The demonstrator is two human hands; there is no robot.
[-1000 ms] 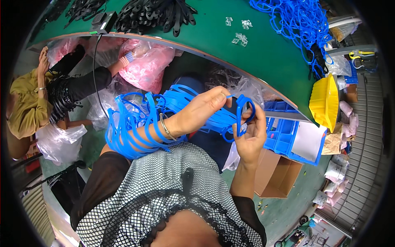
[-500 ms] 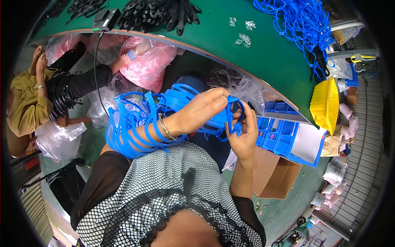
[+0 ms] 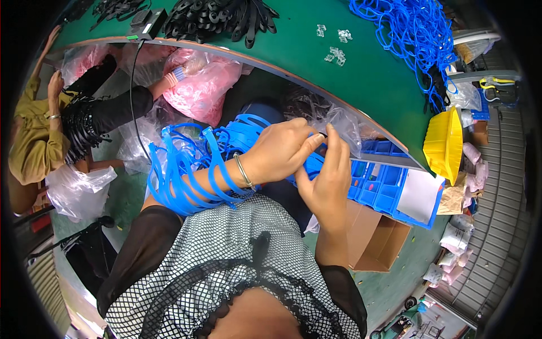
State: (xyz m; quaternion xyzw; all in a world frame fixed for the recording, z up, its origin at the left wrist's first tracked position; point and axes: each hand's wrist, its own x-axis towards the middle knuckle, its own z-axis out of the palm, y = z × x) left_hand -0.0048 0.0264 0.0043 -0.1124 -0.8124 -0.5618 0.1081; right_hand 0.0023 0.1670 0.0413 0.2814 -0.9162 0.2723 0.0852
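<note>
In front of my lap my left hand [image 3: 282, 150] and my right hand [image 3: 328, 183] meet, their fingers closed at the tips. Between them a blue strap [image 3: 314, 163] shows only in part; the fingers hide most of it. A small dark bit is visible at the fingertips, too hidden to name. Several blue strap loops [image 3: 189, 195] hang around my left forearm, above a bangle [image 3: 243, 170] on that wrist. More blue straps [image 3: 240, 133] lie bunched across my lap, behind my left hand.
On the green table [image 3: 316, 68] lie black straps [image 3: 220, 20], small clear plastic pieces [image 3: 337, 55] and tangled blue cords [image 3: 415, 42]. A yellow bin [image 3: 443, 144], blue trays [image 3: 375, 189] and a cardboard box [image 3: 384, 243] stand right. A person [image 3: 42, 135] sits left, beside plastic bags [image 3: 203, 85].
The blue loop that stood open between my hands is now mostly covered by my fingers. My left hand has turned knuckles-up. The other person's one arm has reached up toward the table.
</note>
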